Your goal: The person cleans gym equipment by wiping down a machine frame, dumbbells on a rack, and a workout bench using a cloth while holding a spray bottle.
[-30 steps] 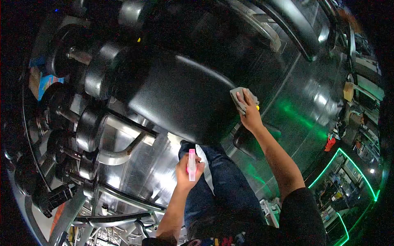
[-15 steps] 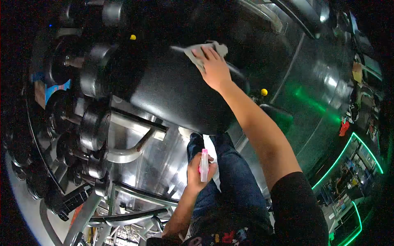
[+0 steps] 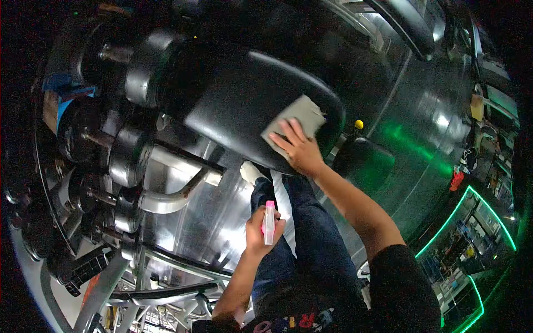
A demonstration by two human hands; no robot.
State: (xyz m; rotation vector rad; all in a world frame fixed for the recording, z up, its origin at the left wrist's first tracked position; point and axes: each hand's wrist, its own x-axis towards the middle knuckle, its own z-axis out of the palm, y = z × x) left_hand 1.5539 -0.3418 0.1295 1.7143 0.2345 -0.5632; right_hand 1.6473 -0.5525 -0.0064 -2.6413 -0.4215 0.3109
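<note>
My right hand [image 3: 302, 152] lies flat with fingers spread on a grey-beige cloth [image 3: 302, 116], pressing it against a black padded bench [image 3: 233, 105]. The cloth is spread out near the pad's right end, close to its near edge. Lower down, in front of my legs, my left hand [image 3: 258, 236] is closed round a spray bottle [image 3: 269, 225] with a pink nozzle and a whitish top. The bottle's body is mostly hidden by the hand and the view from above.
Black dumbbells [image 3: 127, 161] line a rack on the left. A metal frame [image 3: 166, 202] stands between rack and bench. A smaller black pad [image 3: 363, 164] and a yellow ball-shaped knob [image 3: 359, 124] are right of the bench. Green-lit mirrors [image 3: 469, 222] stand further right.
My right hand has moved the cloth from the bench's far edge toward me and slightly right. The cloth now lies flatter. My left hand still holds the spray bottle, and the view has shifted a little.
</note>
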